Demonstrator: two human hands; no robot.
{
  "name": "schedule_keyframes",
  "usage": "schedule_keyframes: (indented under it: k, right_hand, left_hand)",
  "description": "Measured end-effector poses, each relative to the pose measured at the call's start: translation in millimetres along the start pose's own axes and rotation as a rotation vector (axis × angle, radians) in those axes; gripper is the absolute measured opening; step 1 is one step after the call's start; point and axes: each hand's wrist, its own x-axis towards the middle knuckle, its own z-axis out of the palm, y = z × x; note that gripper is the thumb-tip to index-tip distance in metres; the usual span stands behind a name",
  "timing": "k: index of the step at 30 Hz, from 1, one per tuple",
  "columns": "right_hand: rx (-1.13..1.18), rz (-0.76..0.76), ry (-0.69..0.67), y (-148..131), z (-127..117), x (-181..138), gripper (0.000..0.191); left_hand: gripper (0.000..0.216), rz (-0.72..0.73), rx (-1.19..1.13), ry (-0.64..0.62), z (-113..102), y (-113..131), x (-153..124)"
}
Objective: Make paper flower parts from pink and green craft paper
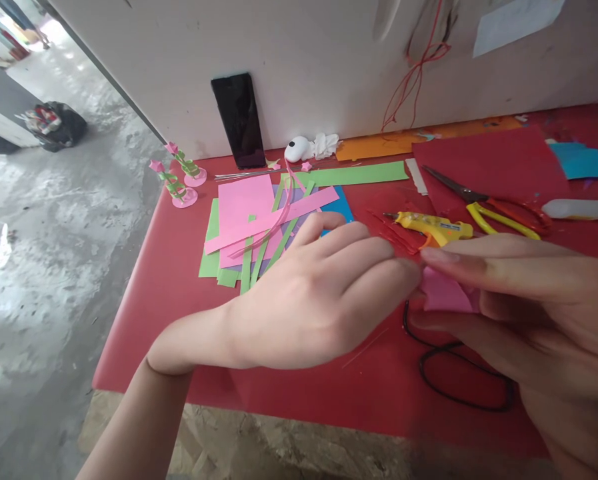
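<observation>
Over the middle of the table, my left hand (pixel 323 293) is closed with its back towards me. Its fingertips are turned away, so what they pinch, if anything, is hidden. Close on the right, my right hand (pixel 529 300) pinches a small piece of pink paper (pixel 446 291) between thumb and fingers. The paper lies right at the left hand's knuckles. Beyond the hands are a yellow glue gun (pixel 431 228) and yellow-handled scissors (pixel 483 203). A pile of pink paper (pixel 243 203) and green paper strips (pixel 259 260) lies past my left hand.
Two small pink paper flowers on round bases (pixel 183 195) stand at the red table's left edge (pixel 139 313). A black phone (pixel 239 120) leans on the white panel (pixel 319 60). A black cable (pixel 459 397) loops below my right hand. A glue stick (pixel 579 209) lies far right.
</observation>
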Motion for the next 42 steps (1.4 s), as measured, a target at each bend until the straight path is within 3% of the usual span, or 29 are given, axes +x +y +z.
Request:
schedule_keyframes:
  k: [3,8,13,18,22,28,32,35,38,42]
  right_hand:
    - [-0.008,-0.021,-0.004,-0.7,-0.1,-3.2,0.054]
    - [-0.095,0.097,0.011,-8.5,0.7,-7.1,0.053]
    - [-0.09,0.048,-0.003,-7.6,4.5,-3.9,0.051]
    - [-0.094,0.017,0.008,-4.1,8.1,-4.7,0.033]
    - [-0.144,0.106,0.002,-9.8,7.7,-4.5,0.026]
    - [-0.096,0.057,-0.007,-6.9,9.9,1.7,0.02]
    - [0.057,0.022,0.044,2.1,10.1,1.5,0.028]
    - [0.348,0.202,0.074,0.2,10.6,5.3,0.029]
    - [0.845,0.452,0.005,-8.9,12.2,12.1,0.018]
    - [1.128,0.643,-0.008,-17.2,13.3,18.1,0.02]
  left_hand:
    - [0.019,0.003,0.006,0.021,0.9,0.8,0.4]
    - [0.022,0.01,0.024,0.061,1.4,2.0,1.2]
    - [0.024,0.016,0.041,0.087,1.2,2.0,-0.1]
    - [0.022,0.014,0.057,0.091,4.5,0.4,1.0]
    - [0.022,0.043,0.095,0.135,7.3,-0.7,0.7]
    - [0.021,0.062,0.116,0.144,8.3,-3.5,-4.6]
    - [0.016,0.07,0.077,0.168,8.7,-6.7,-2.6]
    - [0.008,0.036,0.014,0.212,7.2,-7.6,1.3]
    - [0.007,-0.02,-0.05,0.216,4.5,-6.0,2.9]
    - [0.002,-0.125,-0.124,0.197,1.4,-1.8,3.3]
